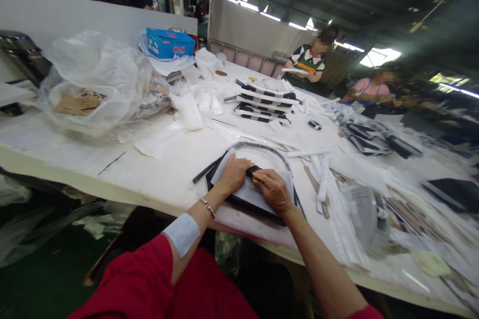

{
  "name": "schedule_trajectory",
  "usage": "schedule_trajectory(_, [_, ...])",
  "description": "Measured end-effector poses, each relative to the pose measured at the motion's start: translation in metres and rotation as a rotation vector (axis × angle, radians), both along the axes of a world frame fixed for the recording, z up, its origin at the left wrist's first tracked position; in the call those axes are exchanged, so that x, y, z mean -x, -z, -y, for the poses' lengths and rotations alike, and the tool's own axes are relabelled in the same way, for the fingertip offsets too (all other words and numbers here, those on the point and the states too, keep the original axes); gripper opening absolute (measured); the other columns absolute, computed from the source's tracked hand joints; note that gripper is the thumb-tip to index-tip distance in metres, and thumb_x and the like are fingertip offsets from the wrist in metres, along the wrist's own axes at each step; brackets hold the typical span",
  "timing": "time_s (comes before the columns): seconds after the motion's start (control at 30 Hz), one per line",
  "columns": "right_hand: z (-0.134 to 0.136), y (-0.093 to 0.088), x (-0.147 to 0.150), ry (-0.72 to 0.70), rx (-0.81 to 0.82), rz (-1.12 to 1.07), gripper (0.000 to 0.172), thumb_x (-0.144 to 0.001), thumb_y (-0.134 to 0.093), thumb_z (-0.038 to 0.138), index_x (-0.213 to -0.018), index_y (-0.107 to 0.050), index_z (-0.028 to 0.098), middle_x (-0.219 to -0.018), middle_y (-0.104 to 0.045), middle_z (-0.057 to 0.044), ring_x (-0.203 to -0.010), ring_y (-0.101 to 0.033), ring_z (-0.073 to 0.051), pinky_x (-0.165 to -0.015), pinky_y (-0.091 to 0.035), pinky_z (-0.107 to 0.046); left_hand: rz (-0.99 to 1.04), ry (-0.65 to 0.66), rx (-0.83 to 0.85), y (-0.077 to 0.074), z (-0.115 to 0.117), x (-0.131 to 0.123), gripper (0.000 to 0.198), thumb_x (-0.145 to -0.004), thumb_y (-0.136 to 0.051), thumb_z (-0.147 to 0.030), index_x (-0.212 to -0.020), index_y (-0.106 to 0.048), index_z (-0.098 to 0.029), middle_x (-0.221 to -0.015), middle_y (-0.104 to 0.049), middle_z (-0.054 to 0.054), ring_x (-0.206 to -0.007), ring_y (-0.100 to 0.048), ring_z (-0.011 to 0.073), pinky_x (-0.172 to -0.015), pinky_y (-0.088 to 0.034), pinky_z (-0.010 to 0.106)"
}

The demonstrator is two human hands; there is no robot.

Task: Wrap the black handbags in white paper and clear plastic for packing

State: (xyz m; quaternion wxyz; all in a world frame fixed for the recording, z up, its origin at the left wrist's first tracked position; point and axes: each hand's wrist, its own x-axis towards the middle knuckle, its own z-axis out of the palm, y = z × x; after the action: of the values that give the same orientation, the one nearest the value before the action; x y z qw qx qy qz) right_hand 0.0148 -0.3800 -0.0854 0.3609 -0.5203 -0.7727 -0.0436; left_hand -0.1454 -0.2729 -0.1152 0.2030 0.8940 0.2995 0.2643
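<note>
A black handbag (258,205) lies flat at the near edge of the table, partly covered by a white sheet (245,194). Its strap (270,147) curves in a loop behind it. My left hand (235,174) rests over the bag, its fingers closed on a short black piece (254,169) at the bag's top. From the other side, my right hand (275,190) pinches a small gold-coloured metal clasp (255,181) at that piece. My fingers hide part of both.
Left stands a plastic bag (93,94) with brown pieces inside. Behind it is a blue box (170,44). Striped black-and-white pieces (265,102) are stacked ahead. A grey tape dispenser (368,214) and strips (324,184) lie right. Co-workers (309,62) are at the far side.
</note>
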Motion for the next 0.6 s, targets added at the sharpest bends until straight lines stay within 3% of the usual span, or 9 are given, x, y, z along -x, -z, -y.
schedule_trajectory(0.23, [0.008, -0.009, -0.002, 0.028, 0.216, 0.052, 0.025, -0.092, -0.055, 0.017, -0.104, -0.074, 0.028, -0.105, -0.072, -0.006, -0.101, -0.066, -0.020, -0.092, -0.054, -0.037, 0.075, -0.025, 0.096, -0.001, -0.004, 0.001, 0.056, -0.079, -0.034, 0.000, -0.120, -0.065, -0.022, -0.121, -0.070, 0.003, -0.117, -0.060, 0.0157, -0.120, -0.019, 0.044])
schedule_trajectory(0.43, [0.014, -0.016, -0.004, 0.002, 0.297, 0.049, 0.029, -0.090, -0.054, 0.015, -0.108, -0.074, 0.027, -0.110, -0.071, -0.007, -0.104, -0.065, -0.021, -0.095, -0.054, -0.039, 0.111, -0.050, 0.136, -0.010, -0.001, 0.004, 0.056, -0.076, -0.033, 0.001, -0.114, -0.066, -0.023, -0.111, -0.073, 0.001, -0.105, -0.064, 0.0153, -0.120, -0.022, 0.042])
schedule_trajectory(0.6, [0.018, -0.017, 0.002, 0.014, 0.368, 0.025, 0.021, -0.093, -0.058, 0.026, -0.105, -0.075, 0.025, -0.106, -0.073, -0.007, -0.108, -0.064, -0.024, -0.098, -0.052, -0.043, 0.135, -0.063, 0.131, -0.008, -0.002, 0.003, 0.055, -0.077, -0.033, 0.002, -0.112, -0.067, -0.023, -0.110, -0.073, 0.001, -0.104, -0.064, 0.0152, -0.120, -0.024, 0.040])
